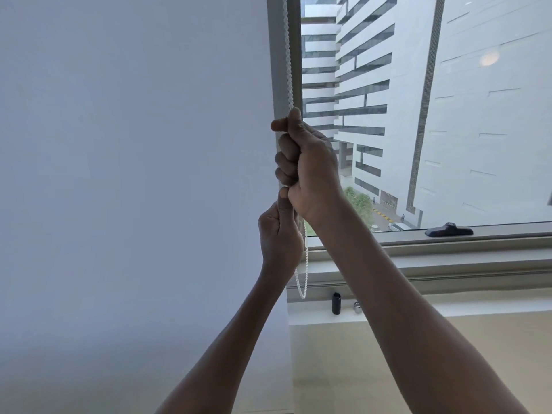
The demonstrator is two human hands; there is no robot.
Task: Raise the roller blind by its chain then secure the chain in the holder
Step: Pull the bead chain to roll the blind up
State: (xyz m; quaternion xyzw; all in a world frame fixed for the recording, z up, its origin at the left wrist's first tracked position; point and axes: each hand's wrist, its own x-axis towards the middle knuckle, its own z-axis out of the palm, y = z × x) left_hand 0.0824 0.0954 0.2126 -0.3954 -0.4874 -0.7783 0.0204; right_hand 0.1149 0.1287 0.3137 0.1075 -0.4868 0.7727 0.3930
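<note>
White beads of the chain (288,55) ran down along the grey window frame (276,55), at the right edge of the roller blind (134,144), which hung fully down and covered the left half of my view. Both my arms reached up and forward from the bottom of the picture, forearms bare, wrists a little bent.

My right hand (307,162) sat higher. Its grip was closed round the chain: four fingers curled in a fist toward the blind, the thumb laid over the top with its tip pointing up where the chain entered the fist. The back of that hand faced the window glass.

My left hand (279,234) was directly beneath, its thumb tip touching the underside of the right fist. Its fingers were curled in too, and the thumb stood straight up along the chain. That grip looked closed on the chain, though the fingers hid the exact contact.

Below the left hand the chain hung free in a slack loop (302,279), its bottom just above the sill. A small black holder (336,303) stood on the sill near the loop, not touching it. Farther right on the lower window frame lay a dark window handle (448,230). Pale buildings (373,85) showed through the glass.
</note>
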